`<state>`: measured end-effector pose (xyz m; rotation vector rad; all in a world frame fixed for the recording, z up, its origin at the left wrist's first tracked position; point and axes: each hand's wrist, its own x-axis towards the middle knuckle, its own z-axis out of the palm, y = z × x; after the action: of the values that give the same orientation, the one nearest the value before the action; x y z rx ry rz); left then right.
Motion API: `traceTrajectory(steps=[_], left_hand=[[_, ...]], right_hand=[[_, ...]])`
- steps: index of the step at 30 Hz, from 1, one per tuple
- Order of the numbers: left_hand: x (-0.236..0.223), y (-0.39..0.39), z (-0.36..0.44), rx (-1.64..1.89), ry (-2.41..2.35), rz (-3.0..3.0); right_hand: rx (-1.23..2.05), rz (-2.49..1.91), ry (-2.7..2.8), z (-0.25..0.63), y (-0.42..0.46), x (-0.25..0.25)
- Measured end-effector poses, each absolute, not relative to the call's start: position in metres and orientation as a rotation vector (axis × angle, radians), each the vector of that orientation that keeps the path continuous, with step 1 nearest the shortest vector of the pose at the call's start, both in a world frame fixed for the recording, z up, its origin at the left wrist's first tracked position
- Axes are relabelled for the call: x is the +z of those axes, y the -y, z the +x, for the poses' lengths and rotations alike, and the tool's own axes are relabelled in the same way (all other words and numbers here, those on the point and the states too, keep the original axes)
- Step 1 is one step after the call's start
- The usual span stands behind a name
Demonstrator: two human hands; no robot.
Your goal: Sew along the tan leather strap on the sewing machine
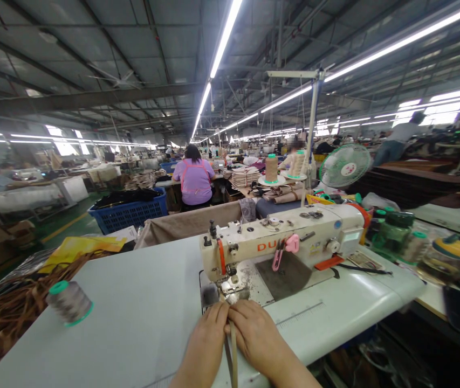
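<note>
Just in front of the needle area of a white sewing machine point(262, 245), both my hands press close together. My left hand point(209, 328) has its fingers closed on a narrow tan strap point(233, 353). Beside it, my right hand point(254, 331) grips the same strap from the right, its fingertips touching the left hand. The strap runs down toward me between my wrists, and its far end is hidden under my fingers near the presser foot. Pink thread snips point(278, 257) hang on the machine's front.
On the table's left lies a grey thread cone point(70, 303). Brown straps point(7, 312) heap beyond the left edge. Behind stand a blue basket point(130, 211), thread spools point(271, 168) and a green fan point(345, 166). A co-worker in purple point(193, 178) sits ahead. Jars point(393, 234) crowd the right.
</note>
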<state>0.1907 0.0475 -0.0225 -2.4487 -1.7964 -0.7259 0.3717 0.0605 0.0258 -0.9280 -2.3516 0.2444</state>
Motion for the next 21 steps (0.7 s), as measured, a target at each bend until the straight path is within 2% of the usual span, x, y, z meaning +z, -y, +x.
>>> traceTrajectory(steps=[21], left_hand=[[-0.031, -0.05, 0.19, -0.752, 1.736, -2.384]], right_hand=[[0.193, -0.91, 2.36, 0.372, -0.063, 0.024]])
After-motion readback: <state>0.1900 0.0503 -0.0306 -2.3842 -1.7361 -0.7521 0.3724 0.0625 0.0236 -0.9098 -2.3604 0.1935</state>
